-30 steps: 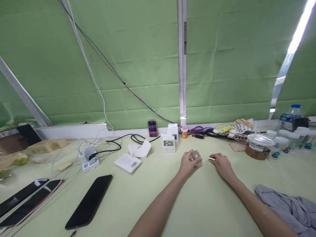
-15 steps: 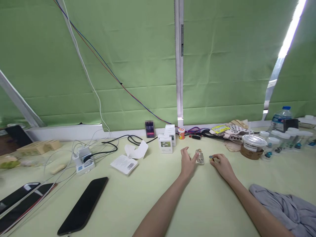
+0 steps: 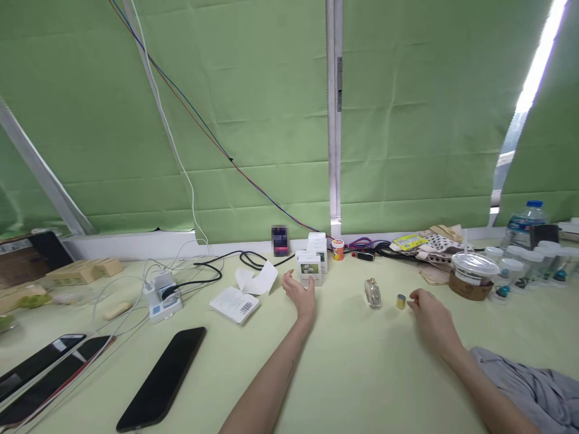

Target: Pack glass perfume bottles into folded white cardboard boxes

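My left hand (image 3: 300, 295) reaches to the front white box (image 3: 309, 278), which carries a green picture. Its fingers are spread, the thumb in front of the box and the other fingers by its left side; I cannot tell whether they touch it. A small clear glass perfume bottle (image 3: 373, 293) stands uncapped on the table between my hands. To its right sits a gold cap (image 3: 400, 301), apart from the bottle. Just right of the cap is my right hand (image 3: 434, 316), its fingers loosely curved and nothing seen in them.
A second white box (image 3: 319, 244) and a small orange tub (image 3: 338, 249) stand behind. Opened white packaging (image 3: 235, 304), a power strip (image 3: 165, 306) and a black phone (image 3: 163, 380) lie left. Right are a lidded cup (image 3: 471, 283), plastic jars (image 3: 525, 268) and grey cloth (image 3: 527, 386).
My left hand has left the perfume bottle and moved left to the front white box. My right hand has let go of the gold cap, which now stands on the table.
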`<state>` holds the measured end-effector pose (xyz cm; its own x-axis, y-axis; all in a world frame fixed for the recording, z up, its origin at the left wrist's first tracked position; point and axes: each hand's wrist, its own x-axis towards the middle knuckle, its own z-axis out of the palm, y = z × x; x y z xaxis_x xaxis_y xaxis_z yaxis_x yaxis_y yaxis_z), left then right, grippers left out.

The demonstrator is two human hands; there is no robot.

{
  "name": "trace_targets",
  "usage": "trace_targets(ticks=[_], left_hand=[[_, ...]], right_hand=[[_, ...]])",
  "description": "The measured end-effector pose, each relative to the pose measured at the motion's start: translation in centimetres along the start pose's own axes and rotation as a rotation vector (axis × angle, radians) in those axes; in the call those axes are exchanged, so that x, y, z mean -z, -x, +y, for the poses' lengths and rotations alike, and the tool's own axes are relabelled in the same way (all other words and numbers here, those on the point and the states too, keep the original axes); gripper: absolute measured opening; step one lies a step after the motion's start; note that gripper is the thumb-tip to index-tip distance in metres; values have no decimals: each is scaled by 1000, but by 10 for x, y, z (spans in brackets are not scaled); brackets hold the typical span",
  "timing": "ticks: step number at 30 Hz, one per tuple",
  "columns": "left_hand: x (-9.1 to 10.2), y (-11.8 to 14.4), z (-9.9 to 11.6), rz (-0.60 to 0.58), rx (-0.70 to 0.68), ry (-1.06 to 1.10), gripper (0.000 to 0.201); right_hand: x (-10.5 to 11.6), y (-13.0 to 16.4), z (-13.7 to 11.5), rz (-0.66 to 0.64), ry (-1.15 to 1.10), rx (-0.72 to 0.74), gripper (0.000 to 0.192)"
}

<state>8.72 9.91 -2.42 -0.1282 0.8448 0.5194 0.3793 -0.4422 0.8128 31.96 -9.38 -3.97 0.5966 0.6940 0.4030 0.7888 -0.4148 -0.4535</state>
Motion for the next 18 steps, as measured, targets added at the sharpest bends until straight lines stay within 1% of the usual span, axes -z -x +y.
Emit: trace_targets(ticks=[2, 4, 6, 8, 10, 13, 14, 16, 18], left_hand=[[-3, -13, -11, -14, 64, -11, 65], [-9, -21, -17, -67, 75, -5, 81], [-16, -25, -21, -121, 76, 6, 87], [-22, -26, -24, -153, 75, 19, 80], [-24, -26, -26, -164, 69, 33, 67], [-23, -26, -29, -165, 69, 58, 50], [-22, -26, -30, -167, 74, 70, 46], [-21, -27, -32, -171, 86, 101, 43], [-20, -27, -33, -173, 91, 137, 45]], right_hand=[[3, -8, -6, 38, -17, 54, 21], [1, -14, -11, 37, -31, 122, 24], [-5, -14, -12, 23, -33, 169, 27], [-13, -12, -10, 18, -21, 205, 31], [-17, -9, -7, 33, 7, 226, 34], [-15, -5, -11, 149, 39, 221, 36], [-12, -4, -17, 207, 31, 227, 37], [-7, -3, -36, 310, -8, 286, 36], [-7, 0, -62, 339, -49, 413, 34]])
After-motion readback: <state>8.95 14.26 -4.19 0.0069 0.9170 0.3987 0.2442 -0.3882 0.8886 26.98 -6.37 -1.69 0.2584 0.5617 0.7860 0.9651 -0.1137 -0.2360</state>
